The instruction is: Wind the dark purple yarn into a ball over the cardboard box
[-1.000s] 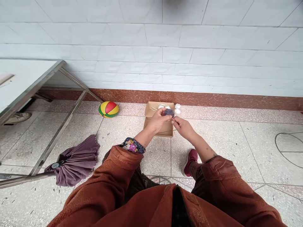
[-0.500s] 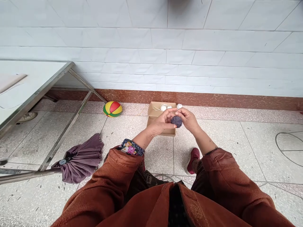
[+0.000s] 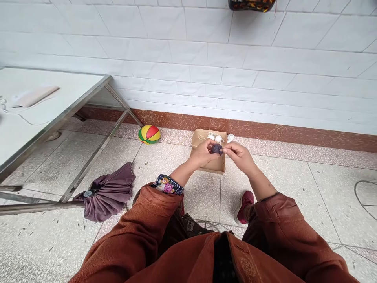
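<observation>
Right now your left hand (image 3: 202, 153) cups a small dark yarn ball (image 3: 217, 148), fingers curled round it, held up in front of you over the open box (image 3: 209, 167) on the floor. Your right hand (image 3: 239, 154) sits just beside it, thumb and forefinger pinched together at the ball's right side; whether they grip a strand is too small to tell. The ball is roundish, so it shows no clear long axis or pointing direction. White balls (image 3: 215, 137) lie in the box's far end. A folded umbrella (image 3: 107, 192) and striped ball (image 3: 149, 134) rest well to your left.
</observation>
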The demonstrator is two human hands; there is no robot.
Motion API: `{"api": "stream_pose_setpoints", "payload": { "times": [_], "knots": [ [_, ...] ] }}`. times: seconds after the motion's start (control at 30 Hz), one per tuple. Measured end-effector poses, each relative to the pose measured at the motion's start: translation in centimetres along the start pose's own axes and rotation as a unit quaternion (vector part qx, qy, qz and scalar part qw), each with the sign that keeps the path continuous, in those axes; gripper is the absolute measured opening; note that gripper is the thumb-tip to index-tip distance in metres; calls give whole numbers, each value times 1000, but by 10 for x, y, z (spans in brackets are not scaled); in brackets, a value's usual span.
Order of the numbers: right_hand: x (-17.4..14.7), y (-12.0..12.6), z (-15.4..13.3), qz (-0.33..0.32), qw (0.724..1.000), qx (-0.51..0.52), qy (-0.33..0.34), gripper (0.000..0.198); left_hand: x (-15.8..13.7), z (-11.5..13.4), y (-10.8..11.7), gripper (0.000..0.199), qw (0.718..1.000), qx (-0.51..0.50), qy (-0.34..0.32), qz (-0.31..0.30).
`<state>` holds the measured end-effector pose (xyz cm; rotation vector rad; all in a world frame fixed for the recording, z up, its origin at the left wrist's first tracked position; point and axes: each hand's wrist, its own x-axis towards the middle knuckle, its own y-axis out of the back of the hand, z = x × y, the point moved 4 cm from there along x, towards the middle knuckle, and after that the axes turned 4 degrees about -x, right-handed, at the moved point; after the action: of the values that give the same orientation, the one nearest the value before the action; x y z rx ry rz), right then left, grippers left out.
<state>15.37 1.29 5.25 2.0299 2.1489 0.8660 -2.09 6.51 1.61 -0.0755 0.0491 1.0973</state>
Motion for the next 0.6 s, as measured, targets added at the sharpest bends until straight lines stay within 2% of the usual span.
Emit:
{"api": "stream_pose_setpoints", "payload": {
  "times": [0.07,0.17,0.23,0.3,0.43,0.5,0.6],
  "knots": [
    [8,4,10,40,999,-14,-9,33,-7,0,-7,43,998,-19,4,-60],
    [15,2,28,65,995,-32,-62,28,-13,2,-12,54,989,-107,4,-100],
    [16,-4,38,48,993,-41,-101,24,-12,3,-11,63,981,-171,5,-95],
    [15,-12,41,12,991,-54,-119,22,-8,5,-5,61,979,-195,-6,-62],
    [7,-26,24,-106,990,-46,-75,25,4,5,16,47,991,-119,-29,55],
    [2,-26,12,-149,988,-18,-41,26,9,2,22,46,995,-52,-25,83],
    [1,-14,4,-117,993,17,-22,28,11,-3,19,45,997,38,-30,60]
  ]
}}
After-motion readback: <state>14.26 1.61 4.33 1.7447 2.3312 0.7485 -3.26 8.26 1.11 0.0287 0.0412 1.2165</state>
